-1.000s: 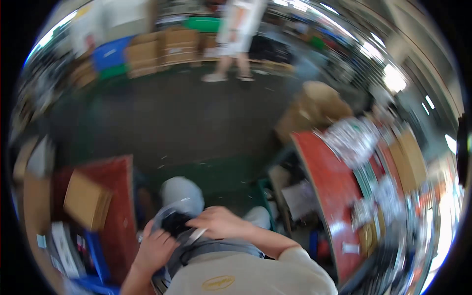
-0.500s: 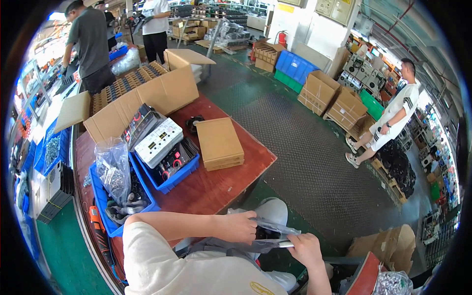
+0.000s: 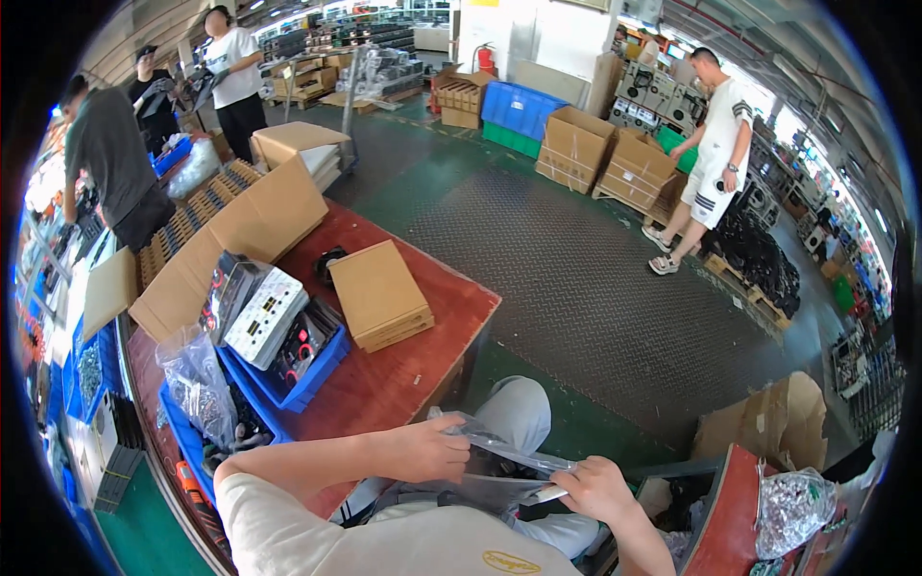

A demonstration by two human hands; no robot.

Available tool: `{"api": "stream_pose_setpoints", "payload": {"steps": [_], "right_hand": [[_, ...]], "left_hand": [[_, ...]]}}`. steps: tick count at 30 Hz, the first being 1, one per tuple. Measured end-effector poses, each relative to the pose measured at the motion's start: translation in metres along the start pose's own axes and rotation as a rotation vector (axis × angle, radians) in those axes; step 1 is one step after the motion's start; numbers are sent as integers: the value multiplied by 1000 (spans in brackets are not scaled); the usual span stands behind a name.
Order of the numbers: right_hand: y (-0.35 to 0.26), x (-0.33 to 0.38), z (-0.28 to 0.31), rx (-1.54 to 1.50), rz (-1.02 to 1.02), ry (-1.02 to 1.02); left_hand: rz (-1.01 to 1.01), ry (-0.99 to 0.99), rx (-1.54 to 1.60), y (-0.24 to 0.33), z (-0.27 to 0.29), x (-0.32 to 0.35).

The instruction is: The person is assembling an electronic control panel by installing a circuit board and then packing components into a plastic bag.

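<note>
My left hand and my right hand both grip a clear plastic bag with a dark object inside, held over my lap. The left hand pinches the bag's upper left edge; the right hand holds its right end. My knee in grey trousers shows just beyond the bag. What the dark object is cannot be told.
A red-topped table to my left carries flat cardboard boxes, a blue bin of devices, plastic bags and a large open carton. Several people stand around. Cartons and blue crates line the far side. A bag of parts sits at right.
My head has swung left over the second: the view went from the right-hand bench to the red table. Both hands stay on the bag over my lap.
</note>
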State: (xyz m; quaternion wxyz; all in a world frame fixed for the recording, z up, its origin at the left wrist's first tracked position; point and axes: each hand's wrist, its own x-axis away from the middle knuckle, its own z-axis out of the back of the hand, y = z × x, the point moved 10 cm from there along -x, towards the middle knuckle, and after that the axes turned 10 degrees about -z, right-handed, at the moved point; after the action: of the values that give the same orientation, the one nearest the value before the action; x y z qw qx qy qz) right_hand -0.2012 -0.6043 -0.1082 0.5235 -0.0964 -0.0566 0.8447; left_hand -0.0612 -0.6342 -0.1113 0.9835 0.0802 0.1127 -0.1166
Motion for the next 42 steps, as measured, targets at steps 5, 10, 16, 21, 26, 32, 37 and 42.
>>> {"api": "stream_pose_setpoints", "payload": {"steps": [5, 10, 16, 21, 26, 32, 37, 42], "right_hand": [[9, 1, -14, -39, -74, 38], [20, -7, -18, -100, -109, 101], [47, 0, -22, -340, -228, 215], [78, 13, -35, -505, -287, 281], [140, 36, -73, -746, -363, 295], [217, 63, -77, -989, -424, 230], [255, 66, 15, -934, -457, 197], [304, 40, 111, -844, -506, 183]], "left_hand": [[4, 37, -21, -5, -1, 1], [81, -29, -46, -22, -10, -7], [107, 8, 10, -32, -34, -27], [111, -159, 84, -48, -69, -47], [101, -233, 149, -74, -97, -99], [72, -308, 239, -86, -103, -176], [73, -371, 308, -102, -50, -240], [89, -159, 280, -152, 33, -295]]}}
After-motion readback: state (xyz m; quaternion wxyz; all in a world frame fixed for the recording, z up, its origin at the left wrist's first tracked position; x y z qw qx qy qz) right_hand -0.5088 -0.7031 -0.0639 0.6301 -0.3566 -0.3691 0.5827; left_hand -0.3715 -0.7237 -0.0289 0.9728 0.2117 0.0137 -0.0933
